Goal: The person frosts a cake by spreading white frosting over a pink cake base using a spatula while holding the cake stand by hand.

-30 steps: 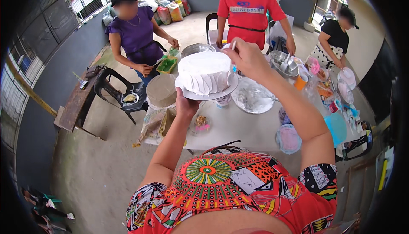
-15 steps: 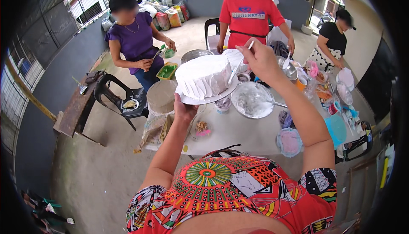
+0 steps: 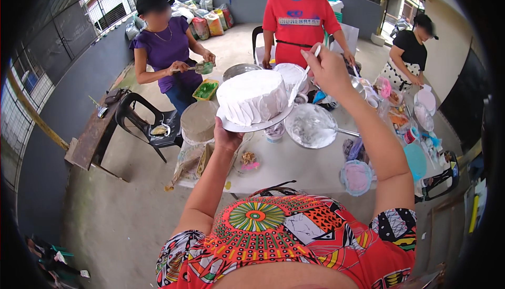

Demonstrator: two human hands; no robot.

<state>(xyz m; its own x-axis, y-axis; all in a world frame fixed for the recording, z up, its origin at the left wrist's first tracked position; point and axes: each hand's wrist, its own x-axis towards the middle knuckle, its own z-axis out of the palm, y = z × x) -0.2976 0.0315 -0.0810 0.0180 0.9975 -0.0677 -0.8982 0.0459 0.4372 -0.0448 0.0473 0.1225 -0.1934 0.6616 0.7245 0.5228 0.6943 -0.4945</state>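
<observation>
A round cake point(image 3: 251, 91) coated in white icing, with ridges down its side, rests on a round silvery plate point(image 3: 247, 128) held above the table. My left hand point(image 3: 228, 137) grips the plate from below at its near left edge, thumb up by the rim. Between the fingers of my right hand point(image 3: 332, 70) is a white spatula point(image 3: 300, 85), slanting down so that its tip meets the icing on the cake's right side. Just beyond and below the plate sits a shallow metal pan point(image 3: 347, 132) smeared with white icing.
On the table point(image 3: 294, 170) stand a bare round cake point(image 3: 200, 122), a second white-iced cake point(image 3: 290, 74) and a pink-filled dish point(image 3: 355, 177). A person in purple point(image 3: 167, 44) works with green icing at left. Others stand in red point(image 3: 300, 20) and black point(image 3: 412, 52). A dark chair point(image 3: 138, 111) is at left.
My right hand has shifted slightly right and the spatula now leans more steeply outward from the cake's side. The plate stays nearly in place. The person in purple has lifted the green-smeared tool.
</observation>
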